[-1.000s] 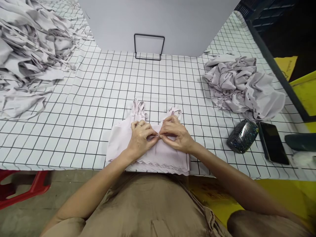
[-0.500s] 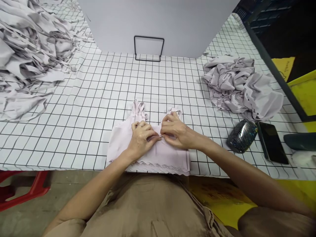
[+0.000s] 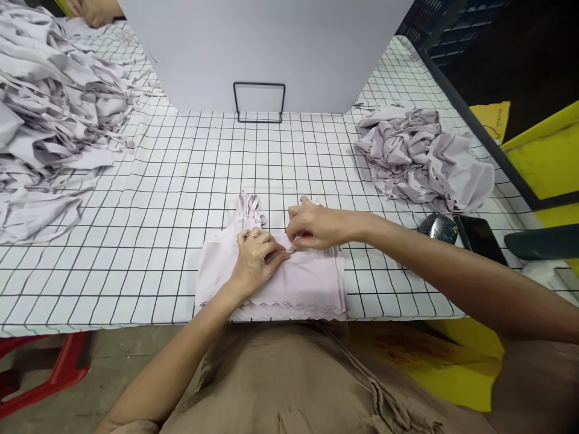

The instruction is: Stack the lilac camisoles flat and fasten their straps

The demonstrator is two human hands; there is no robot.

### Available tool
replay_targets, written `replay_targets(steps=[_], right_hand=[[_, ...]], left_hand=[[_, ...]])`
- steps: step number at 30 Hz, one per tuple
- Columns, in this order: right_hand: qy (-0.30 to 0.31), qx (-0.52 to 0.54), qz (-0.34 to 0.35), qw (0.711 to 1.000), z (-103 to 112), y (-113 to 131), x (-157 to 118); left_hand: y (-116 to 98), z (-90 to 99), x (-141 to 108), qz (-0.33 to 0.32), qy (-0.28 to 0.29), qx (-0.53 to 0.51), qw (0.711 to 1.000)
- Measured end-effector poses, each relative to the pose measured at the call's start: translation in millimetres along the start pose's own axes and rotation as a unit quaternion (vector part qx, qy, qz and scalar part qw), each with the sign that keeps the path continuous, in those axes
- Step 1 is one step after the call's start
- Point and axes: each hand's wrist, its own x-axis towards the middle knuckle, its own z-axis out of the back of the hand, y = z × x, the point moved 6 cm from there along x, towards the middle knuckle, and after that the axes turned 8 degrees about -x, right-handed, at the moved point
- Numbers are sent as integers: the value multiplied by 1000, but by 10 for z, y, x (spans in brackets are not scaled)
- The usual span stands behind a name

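A pale pink garment point(image 3: 312, 280) with gathered straps and a wavy hem lies flat at the table's front edge. My left hand point(image 3: 257, 256) rests on its middle, thumb and forefinger pinching the upper edge of the cloth. Close beside it, my right hand point(image 3: 312, 224) has its fingers curled, with thumb and forefinger together at the same edge. A small detail of the cloth shows between the two pinches, too small to name. The right strap is mostly hidden behind my right hand.
Heaped pale garments point(image 3: 58, 114) cover the table's left side; a crumpled pile point(image 3: 420, 157) lies right. A white board point(image 3: 266, 48) with a black wire stand point(image 3: 259, 102) rises behind. A shiny dark rounded object point(image 3: 438, 228) and a phone point(image 3: 482, 238) lie right. Another person's hand point(image 3: 97, 11) shows top left.
My right forearm has swung up and outward, its wrist now higher, while its fingertips stay at the cloth's edge. My left hand keeps its pinch. The camera view has shifted slightly.
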Motion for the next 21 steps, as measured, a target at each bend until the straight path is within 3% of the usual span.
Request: replay_targets(steps=[3, 6, 15, 18, 21], right_hand=[[-36, 21, -81, 996, 244, -317, -12], [-72, 26, -113, 991, 397, -520, 3], [-129, -11, -157, 979, 319, -893, -32], [-187, -20, -172, 967, 233, -812, -168], [-295, -72, -218, 928, 2, -291, -293]], left_hand=[[-3, -7, 1, -6, -16, 16, 1000], [-18, -12, -5, -11, -19, 28, 999], [-8, -54, 16, -28, -24, 52, 998], [-94, 66, -58, -45, -41, 73, 995], [-273, 272, -272, -89, -85, 107, 987]])
